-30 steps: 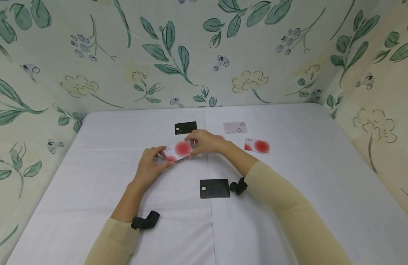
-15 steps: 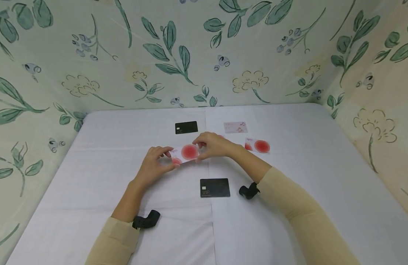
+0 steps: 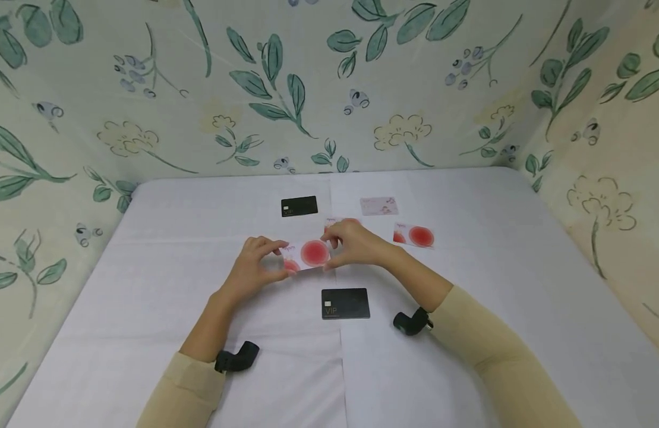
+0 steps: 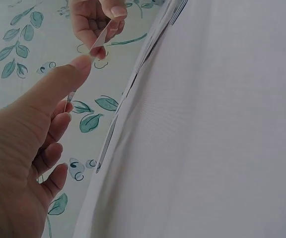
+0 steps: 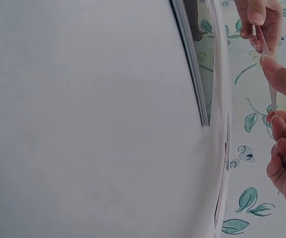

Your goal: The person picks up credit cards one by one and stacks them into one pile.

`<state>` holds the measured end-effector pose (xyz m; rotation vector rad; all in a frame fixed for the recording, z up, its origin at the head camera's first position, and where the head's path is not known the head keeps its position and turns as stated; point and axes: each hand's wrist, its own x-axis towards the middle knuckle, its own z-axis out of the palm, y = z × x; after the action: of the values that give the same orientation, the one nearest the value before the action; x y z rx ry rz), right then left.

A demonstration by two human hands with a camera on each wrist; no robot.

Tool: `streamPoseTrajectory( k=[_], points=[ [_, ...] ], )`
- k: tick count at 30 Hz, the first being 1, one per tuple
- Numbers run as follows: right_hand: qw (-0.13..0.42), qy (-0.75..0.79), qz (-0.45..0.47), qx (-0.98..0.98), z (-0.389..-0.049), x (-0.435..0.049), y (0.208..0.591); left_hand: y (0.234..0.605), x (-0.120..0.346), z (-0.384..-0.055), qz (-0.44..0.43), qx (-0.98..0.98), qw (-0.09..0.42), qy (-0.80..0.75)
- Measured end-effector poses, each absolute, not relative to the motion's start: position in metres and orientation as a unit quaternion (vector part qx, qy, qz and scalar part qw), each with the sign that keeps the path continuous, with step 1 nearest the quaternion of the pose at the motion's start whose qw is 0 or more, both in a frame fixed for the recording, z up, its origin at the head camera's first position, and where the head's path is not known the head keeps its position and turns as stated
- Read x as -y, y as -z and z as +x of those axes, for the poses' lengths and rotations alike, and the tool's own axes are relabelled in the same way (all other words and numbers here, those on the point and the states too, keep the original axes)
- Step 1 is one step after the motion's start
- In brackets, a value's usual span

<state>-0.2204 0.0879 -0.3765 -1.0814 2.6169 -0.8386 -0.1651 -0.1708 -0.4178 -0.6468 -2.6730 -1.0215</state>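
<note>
Held card (image 3: 306, 254) shifts rightward and nearer, exposing more of the red card (image 3: 332, 222) behind. Left hand (image 3: 249, 264) and right hand (image 3: 357, 242), part-curled, each grip one end above the table (image 3: 147, 285), beyond the near black card (image 3: 346, 304); two-handed control appears retained

Held card (image 3: 308, 255): white, red discs
Near card (image 3: 347, 304): black, gold lettering
Table (image 3: 163, 285): white
Sleeves (image 3: 513, 368): tan
Wrist cameras (image 3: 239, 358): black
Backdrop (image 3: 324, 83): pale, green leaves, yellow flowers, bluish berries
</note>
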Motion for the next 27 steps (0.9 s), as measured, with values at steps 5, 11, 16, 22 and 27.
streamPoseTrajectory(
  k=[5, 11, 16, 22, 27],
  points=[
    [0.1, 0.279, -0.339, -0.893, -0.21, -0.094, 0.373, 0.415, 0.165, -0.163, -0.242, 0.902, 0.105, 0.34],
    [0.115, 0.278, -0.323, -0.898, -0.202, -0.103, 0.37, 0.414, 0.159, -0.16, -0.253, 0.901, 0.105, 0.336],
    [0.129, 0.276, -0.3, -0.904, -0.196, -0.109, 0.368, 0.411, 0.153, -0.156, -0.255, 0.902, 0.088, 0.338],
    [0.135, 0.273, -0.284, -0.909, -0.187, -0.116, 0.366, 0.409, 0.145, -0.153, -0.261, 0.904, 0.072, 0.33],
    [0.132, 0.262, -0.281, -0.914, -0.175, -0.122, 0.363, 0.41, 0.141, -0.15, -0.277, 0.902, 0.076, 0.324]
  ],
)
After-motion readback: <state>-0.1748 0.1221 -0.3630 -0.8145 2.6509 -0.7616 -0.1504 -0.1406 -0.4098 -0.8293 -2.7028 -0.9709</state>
